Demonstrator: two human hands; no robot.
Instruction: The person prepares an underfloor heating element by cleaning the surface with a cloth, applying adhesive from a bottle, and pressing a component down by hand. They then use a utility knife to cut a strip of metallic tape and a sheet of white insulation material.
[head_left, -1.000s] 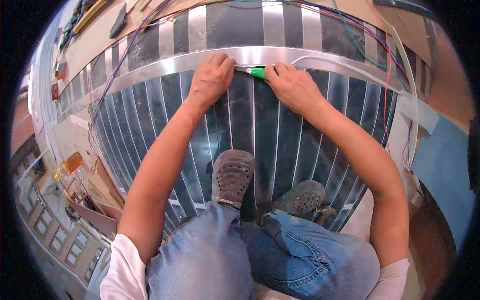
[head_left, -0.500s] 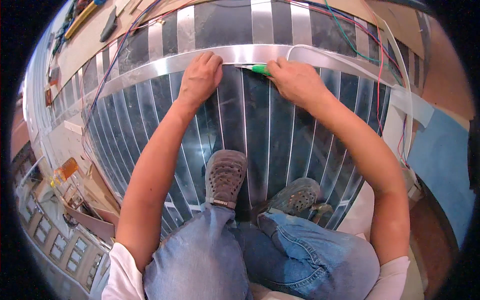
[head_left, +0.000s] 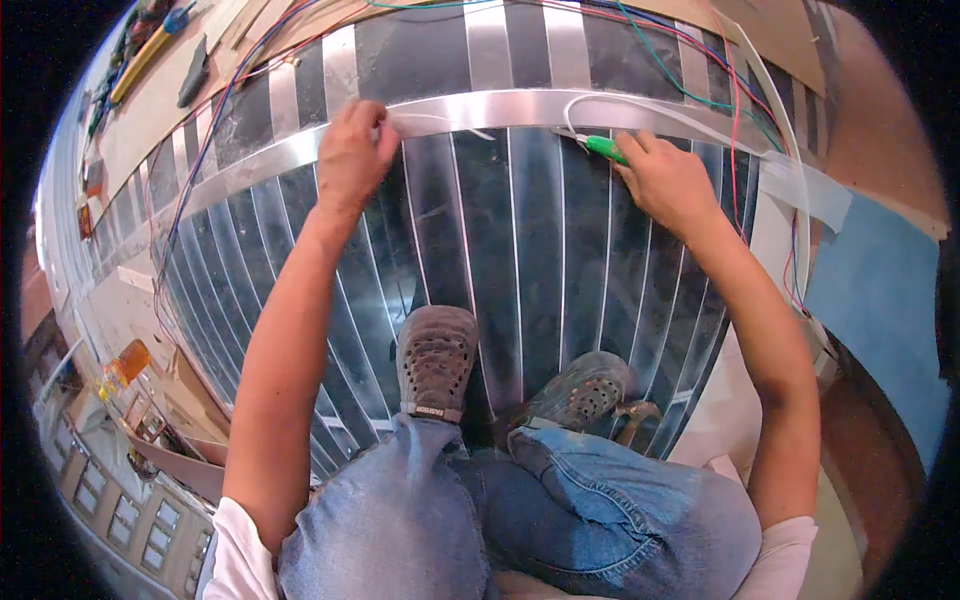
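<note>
My left hand is closed, fingertips together, at the metal strip's near edge. From it a thin white strand runs to the right and ends loose on the strip. My right hand grips a green-handled cutter, its slim metal tip pointing left over the panel's upper edge. A white cord loops over the strip and comes down beside the tip. The shiny metal strip lies across a dark panel with pale lines. My fingers hide what the left hand pinches.
My grey perforated clogs stand on the panel. Red, blue and green wires cross the far side and right edge. Blue sheeting lies at the right. Far left are a yellow-handled tool and an orange-handled one.
My hands have moved apart, left hand leftward and right hand with the cutter rightward. A loose strand end now shows between them. The view has shifted slightly.
</note>
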